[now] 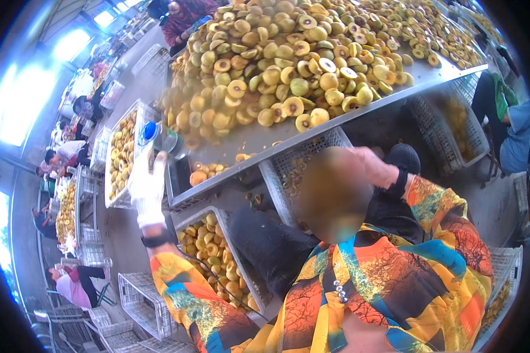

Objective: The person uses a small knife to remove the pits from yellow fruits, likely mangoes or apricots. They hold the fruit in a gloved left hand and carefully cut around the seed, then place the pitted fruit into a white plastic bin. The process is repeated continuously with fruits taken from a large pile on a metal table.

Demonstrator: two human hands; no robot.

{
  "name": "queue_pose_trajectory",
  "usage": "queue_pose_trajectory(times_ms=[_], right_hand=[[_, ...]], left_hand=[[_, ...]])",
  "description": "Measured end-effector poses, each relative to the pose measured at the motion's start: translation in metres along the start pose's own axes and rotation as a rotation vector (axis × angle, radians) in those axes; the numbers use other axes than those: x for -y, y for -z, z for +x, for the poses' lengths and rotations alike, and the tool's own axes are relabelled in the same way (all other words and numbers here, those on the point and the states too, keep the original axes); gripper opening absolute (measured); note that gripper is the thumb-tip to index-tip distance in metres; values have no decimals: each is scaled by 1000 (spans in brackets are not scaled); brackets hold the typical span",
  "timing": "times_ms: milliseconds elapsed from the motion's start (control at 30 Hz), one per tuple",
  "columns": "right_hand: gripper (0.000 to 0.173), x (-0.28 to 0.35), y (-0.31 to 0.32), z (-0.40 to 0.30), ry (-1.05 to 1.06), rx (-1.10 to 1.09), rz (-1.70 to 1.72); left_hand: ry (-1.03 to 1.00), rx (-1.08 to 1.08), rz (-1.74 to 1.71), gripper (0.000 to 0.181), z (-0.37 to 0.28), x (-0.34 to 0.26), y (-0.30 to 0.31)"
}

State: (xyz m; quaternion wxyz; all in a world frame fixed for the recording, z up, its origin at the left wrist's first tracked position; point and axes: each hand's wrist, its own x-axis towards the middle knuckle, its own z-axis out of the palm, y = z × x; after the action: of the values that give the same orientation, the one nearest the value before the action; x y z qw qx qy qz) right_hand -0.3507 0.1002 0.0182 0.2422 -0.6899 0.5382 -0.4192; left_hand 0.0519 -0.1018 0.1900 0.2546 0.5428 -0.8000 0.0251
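Note:
My left hand (148, 185), in a white glove, is raised at the left with its fingers at a clear bottle (171, 143) with a blue cap (149, 131). Whether the fingers grip the bottle or only touch it is unclear. The bottle is beside the near left corner of a metal table (247, 161), where halved yellow fruits (291, 106) are heaped. Some cut faces show dark centres. My right hand (375, 167) is bare and blurred, above my lap. A blurred brown oval (335, 194) covers its fingertips, so what it holds, if anything, is hidden.
Crates of fruit stand left of the table (123, 154) and beside my leg (216, 260). A grey crate with scraps (291, 176) is under the table edge. More crates (145, 300) stand lower left. Co-workers sit at the far side (187, 22), right (512, 137) and left (70, 154).

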Motion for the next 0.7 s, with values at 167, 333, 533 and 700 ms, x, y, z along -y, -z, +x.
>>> queue_pose_trajectory(times_ms=[167,333,533,700], right_hand=[[18,-27,71,55,-117,-144,-344],[25,-69,129,93,-411,-415,-420],[40,-130,133,89,-861,-648,-405],[37,-136,118,119,-1014,-689,-381]], left_hand=[[-368,323,80,51,80,-118,-66],[-922,200,-34,45,125,-240,-184],[-947,451,32,32,127,-392,-280],[-759,522,135,41,113,-385,-326]])
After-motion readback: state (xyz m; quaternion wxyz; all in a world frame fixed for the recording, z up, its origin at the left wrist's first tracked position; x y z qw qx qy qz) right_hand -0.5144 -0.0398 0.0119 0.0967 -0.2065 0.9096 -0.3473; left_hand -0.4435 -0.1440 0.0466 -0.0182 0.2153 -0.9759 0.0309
